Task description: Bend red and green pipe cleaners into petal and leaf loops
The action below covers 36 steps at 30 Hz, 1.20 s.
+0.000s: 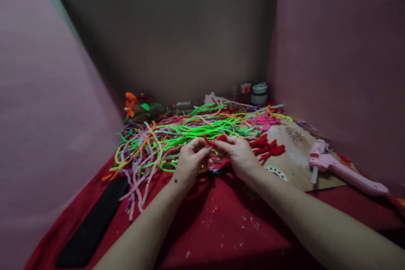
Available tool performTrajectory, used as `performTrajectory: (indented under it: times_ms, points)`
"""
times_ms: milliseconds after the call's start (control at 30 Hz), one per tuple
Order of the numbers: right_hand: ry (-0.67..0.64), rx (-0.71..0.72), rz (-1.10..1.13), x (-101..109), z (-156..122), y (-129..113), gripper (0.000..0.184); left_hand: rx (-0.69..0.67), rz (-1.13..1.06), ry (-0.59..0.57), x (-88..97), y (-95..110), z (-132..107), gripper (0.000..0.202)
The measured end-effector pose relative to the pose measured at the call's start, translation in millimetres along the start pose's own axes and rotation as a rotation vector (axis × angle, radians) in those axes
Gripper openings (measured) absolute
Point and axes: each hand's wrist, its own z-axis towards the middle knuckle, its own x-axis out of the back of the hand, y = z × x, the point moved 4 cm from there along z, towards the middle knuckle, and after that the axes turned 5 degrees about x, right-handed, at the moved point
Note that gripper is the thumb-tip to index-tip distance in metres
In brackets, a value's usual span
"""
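Between my two hands is a red pipe cleaner (220, 139), bent into a small loop at its right end. My left hand (195, 155) pinches its left part with thumb and forefinger. Closed on the looped part is my right hand (236, 153), close beside the left one. Just behind them spreads a large heap of pipe cleaners (202, 128), mostly bright green, with pink, purple, orange and yellow ones. Several red looped pipe-cleaner pieces (268, 149) lie to the right of my right hand. Scissors with red handles (198, 192) lie partly hidden under my hands.
A pink glue gun (335, 166) rests on a cardboard sheet (300, 154) at right, near a white ring with holes (276, 173). A long black object (93, 223) lies at left on the red cloth (215, 236). Orange pipe-cleaner flowers (130, 104) and a lidded jar (259, 93) stand behind.
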Motion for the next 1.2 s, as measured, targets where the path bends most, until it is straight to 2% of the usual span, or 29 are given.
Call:
performTrajectory:
  times_ms: [200,433,500,633,700,733,800,900,1000,1067,1100,1133,1200]
  points:
    - [-0.094,-0.095,0.058,-5,-2,-1,0.012,0.018,-0.039,-0.052,-1.3,-3,1,0.018]
    - [-0.109,-0.065,-0.061,-6,-3,-8,0.011,-0.041,0.046,-0.104,-1.9,-1,0,0.012]
    - [-0.099,-0.054,-0.085,-5,-1,-7,0.01,-0.134,0.156,-0.084,1.8,-2,2,0.006]
    - [-0.079,-0.074,-0.086,-1,3,0,0.011,-0.548,0.62,-0.001,6.0,2,-1,0.015]
    - [-0.073,-0.073,-0.091,1,4,2,0.012,-0.618,0.724,0.011,5.4,4,-3,0.016]
    - [-0.076,-0.057,-0.1,1,4,1,0.012,-0.567,0.68,0.013,6.3,5,-3,0.015]
    - [-0.096,-0.003,-0.138,0,3,-3,0.013,-0.329,0.46,-0.018,8.9,4,1,0.014]
    - [-0.13,0.097,-0.249,-4,0,-12,0.011,0.058,0.135,-0.195,7.8,-2,3,0.026]
    - [-0.153,0.195,-0.409,-8,-5,-19,0.011,0.23,0.028,-0.341,7.9,-5,3,0.029]
    - [-0.143,0.259,-0.509,-9,-8,-23,0.013,0.245,0.068,-0.351,9.3,-5,2,0.028]
    - [-0.131,0.286,-0.547,-9,-9,-24,0.014,0.21,0.126,-0.331,9.8,-4,2,0.027]
    - [-0.115,0.308,-0.573,-9,-10,-25,0.014,0.138,0.22,-0.295,10.0,-2,2,0.025]
    - [-0.079,0.323,-0.584,-9,-11,-26,0.014,-0.123,0.506,-0.165,9.2,6,-1,0.019]
